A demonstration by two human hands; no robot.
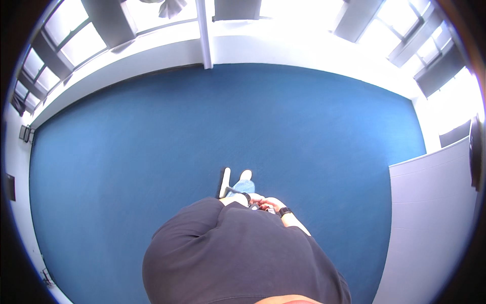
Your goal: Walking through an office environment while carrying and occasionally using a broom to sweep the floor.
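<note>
Both hands are close together in front of my waist, at the lower edge of my dark T-shirt [262, 250]. My left hand [255, 198] is on the left of the picture and my right hand [272, 202] on the right, with the fingertips meeting. A black band [246, 197] circles one wrist and a black watch or band [285, 211] the other. Small dark and pale parts [262, 207] show just under the fingers; what they are, and whether either hand grips them, is too small to tell. A flat grey strip [231, 189] juts out beside the left-side wrist.
Blue floor [228, 121] spreads around me. By my shoe [246, 174] stands a long pale object [225, 182], possibly the other shoe. White walls with windows [83, 43] curve along the far side, with a white pipe or post [206, 41]. A pale panelled surface [425, 212] lies at right.
</note>
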